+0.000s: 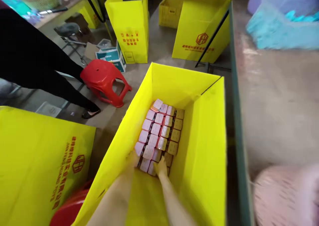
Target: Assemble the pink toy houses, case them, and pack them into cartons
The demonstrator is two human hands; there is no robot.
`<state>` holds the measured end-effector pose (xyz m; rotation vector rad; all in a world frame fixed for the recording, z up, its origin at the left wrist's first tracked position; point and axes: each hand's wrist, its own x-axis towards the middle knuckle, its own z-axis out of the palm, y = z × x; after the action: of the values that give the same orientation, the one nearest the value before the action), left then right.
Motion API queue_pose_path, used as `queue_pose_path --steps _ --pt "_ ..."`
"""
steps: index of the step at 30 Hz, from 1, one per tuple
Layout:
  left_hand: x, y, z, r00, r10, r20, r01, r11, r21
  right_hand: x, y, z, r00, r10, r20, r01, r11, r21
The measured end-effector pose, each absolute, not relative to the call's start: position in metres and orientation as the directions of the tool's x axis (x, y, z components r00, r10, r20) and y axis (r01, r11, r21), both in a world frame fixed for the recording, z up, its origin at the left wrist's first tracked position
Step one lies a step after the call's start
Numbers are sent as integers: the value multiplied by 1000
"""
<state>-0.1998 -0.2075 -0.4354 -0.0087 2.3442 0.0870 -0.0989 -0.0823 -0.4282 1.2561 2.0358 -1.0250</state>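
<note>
Deep inside a tall yellow box (pixel 174 78), several small packages (pixel 156 129) with pale, rounded-square tops stand packed in rows. Some of them show red and dark sides. My right hand (pixel 161 168) reaches down to the near end of the rows, its thumb and a finger set against a small package (pixel 157 155); the grip is partly hidden. Along the box's left wall, my left hand (pixel 133 159) is beside the nearest left packages. Blur and the yellow wall hide its fingers.
A worktable (pixel 274 96) runs along the right, with a blue bag (pixel 281 27) and a pink basket (pixel 281 196) on it. Another yellow box (pixel 42 159) stands at left. Behind are a red stool (pixel 102 78) and a person's legs (pixel 50 60).
</note>
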Motion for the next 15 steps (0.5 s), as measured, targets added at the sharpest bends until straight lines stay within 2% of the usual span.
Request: queue_pose_path --steps 4,8,11,15 --pt "-208 -206 -532 -749 47 -661 33 999 34 -121 -108 -527 -305 501 -810 952 178 -249" --pt "-208 -205 -602 -786 70 -614 92 996 -5 -151 -134 -593 -212 521 -827 977 107 -183" --pt "-211 -206 -632 -808 85 -583 126 992 -30 -171 -143 -623 -152 561 -814 988 81 -128" --pt "-219 -208 -644 -815 80 -574 128 991 -43 -176 -142 -637 -136 595 -792 991 88 -105"
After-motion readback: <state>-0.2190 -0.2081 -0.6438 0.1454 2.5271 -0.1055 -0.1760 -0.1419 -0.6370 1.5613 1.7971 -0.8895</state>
